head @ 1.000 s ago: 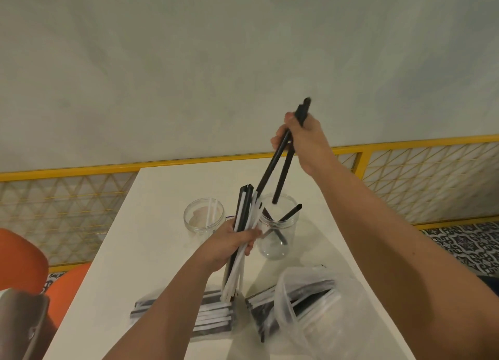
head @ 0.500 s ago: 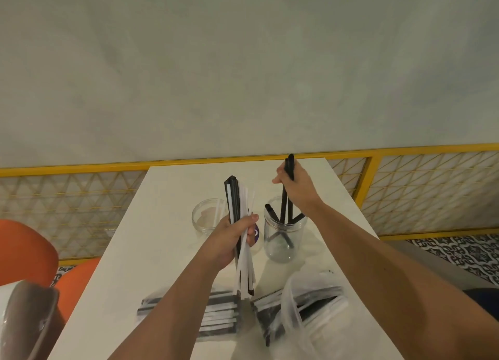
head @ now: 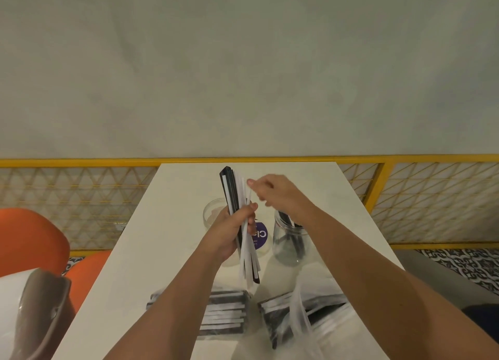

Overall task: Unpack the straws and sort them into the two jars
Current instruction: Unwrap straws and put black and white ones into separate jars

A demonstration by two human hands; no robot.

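mostly a grey wall is filling the view, with a yellow railing running below it, behind a white table. an orange chair is sitting at the table's left side. a clear bag is lying on the near right of the table with wrapped straws showing inside it, and a pack of black and white straws is lying just left of it. the left hand is gripping a bundle of black and white straws around its middle, holding it nearly upright above the table. the right hand is hovering by the bundle's top, fingers loosely curled and blurred, thumb tip at the white straws; i cannot tell whether it is pinching one. the right jar is standing under the right wrist, holding black straws. the left jar is standing partly hidden behind the left hand. a purple sticker is showing between the jars.
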